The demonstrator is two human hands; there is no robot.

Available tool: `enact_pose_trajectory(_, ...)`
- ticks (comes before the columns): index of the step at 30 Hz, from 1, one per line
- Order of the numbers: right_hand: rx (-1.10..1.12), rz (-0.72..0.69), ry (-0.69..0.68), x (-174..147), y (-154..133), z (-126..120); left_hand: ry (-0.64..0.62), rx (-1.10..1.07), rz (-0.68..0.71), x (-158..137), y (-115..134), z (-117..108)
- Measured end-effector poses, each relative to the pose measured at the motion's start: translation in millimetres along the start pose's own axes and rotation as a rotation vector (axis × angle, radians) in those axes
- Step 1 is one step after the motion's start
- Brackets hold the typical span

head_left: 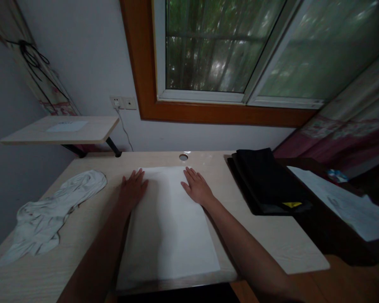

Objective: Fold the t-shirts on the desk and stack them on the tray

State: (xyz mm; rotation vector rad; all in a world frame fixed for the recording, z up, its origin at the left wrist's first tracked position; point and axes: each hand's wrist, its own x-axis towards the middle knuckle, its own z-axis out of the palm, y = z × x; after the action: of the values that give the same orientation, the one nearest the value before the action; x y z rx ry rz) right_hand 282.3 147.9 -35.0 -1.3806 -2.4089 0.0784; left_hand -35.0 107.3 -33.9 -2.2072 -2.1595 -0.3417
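A large white sheet (173, 223), paper or smooth cloth, lies flat on the pale wooden desk (91, 235) in front of me. My left hand (133, 189) rests palm down at its far left corner, fingers stretched forward. At the far right corner my right hand (197, 186) lies flat too, its fingers slightly spread on the sheet. Neither hand grips anything. A crumpled white cloth (55, 210) lies left of my left arm. To the right of my right hand is a stack of folded black fabric (259, 176) with a small yellow patch.
A raised shelf (97, 130) stands at the back left, with a paper (68, 126) on it. A cable hangs from the wall socket (116, 102). The desk has a round hole (183, 157) near its back edge. At right, a dark surface holds a white sheet (344, 202).
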Motion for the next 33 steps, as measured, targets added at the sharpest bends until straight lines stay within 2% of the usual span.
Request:
enact_pose_trajectory(6, 0.034, 0.026, 0.037, 0, 3, 0, 0.027, -0.031, -0.065, 0, -17, -1)
enact_pose_trajectory(15, 0.058, 0.026, 0.077, 0, 6, 0, 0.048, -0.115, -0.048, 6, -27, -2)
enact_pose_trajectory(23, 0.002, 0.049, 0.082, 2, 3, -3, 0.231, -0.192, 0.015, 16, -41, 9)
enact_pose_trajectory(29, -0.020, 0.062, 0.072, 4, 5, -6, 0.118, -0.247, -0.008, 13, -33, -3)
enact_pose_trajectory(33, -0.025, 0.068, 0.073, 5, 5, -8, 0.100, -0.261, -0.044, 10, -26, -11)
